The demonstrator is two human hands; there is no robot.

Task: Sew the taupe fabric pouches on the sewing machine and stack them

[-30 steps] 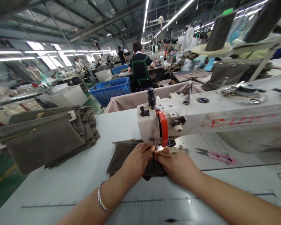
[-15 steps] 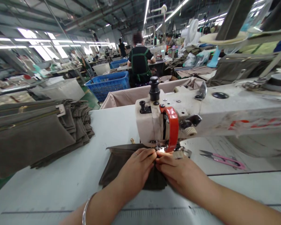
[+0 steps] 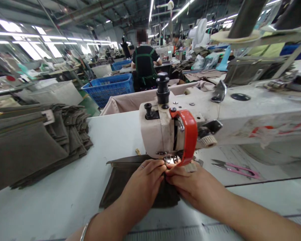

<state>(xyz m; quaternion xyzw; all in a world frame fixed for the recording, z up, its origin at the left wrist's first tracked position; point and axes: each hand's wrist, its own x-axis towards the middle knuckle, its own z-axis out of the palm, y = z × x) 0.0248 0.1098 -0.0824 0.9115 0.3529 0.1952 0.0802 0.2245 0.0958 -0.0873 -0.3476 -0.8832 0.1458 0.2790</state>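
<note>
A dark olive fabric piece point(image 3: 117, 180) lies on the white table under the head of a cream sewing machine point(image 3: 165, 130) with a red guard. My left hand point(image 3: 142, 189) rests on the fabric, its fingertips curled and pressing the cloth at the needle. My right hand point(image 3: 193, 187) meets it from the right, fingers pinched on the fabric edge beside the presser foot. The needle area is lit and partly hidden by my fingers.
A thick stack of olive fabric pieces point(image 3: 32, 144) sits on the table at the left. Pink thread snips point(image 3: 237, 169) lie right of the machine. Behind are a blue basket point(image 3: 107, 88), a cloth-lined bin point(image 3: 130, 100) and a person in a black top point(image 3: 144, 63) at another station.
The view has come closer to the machine head and lower. Both hands stay pressed on the fabric at the needle, and the fabric piece sits slightly nearer to me.
</note>
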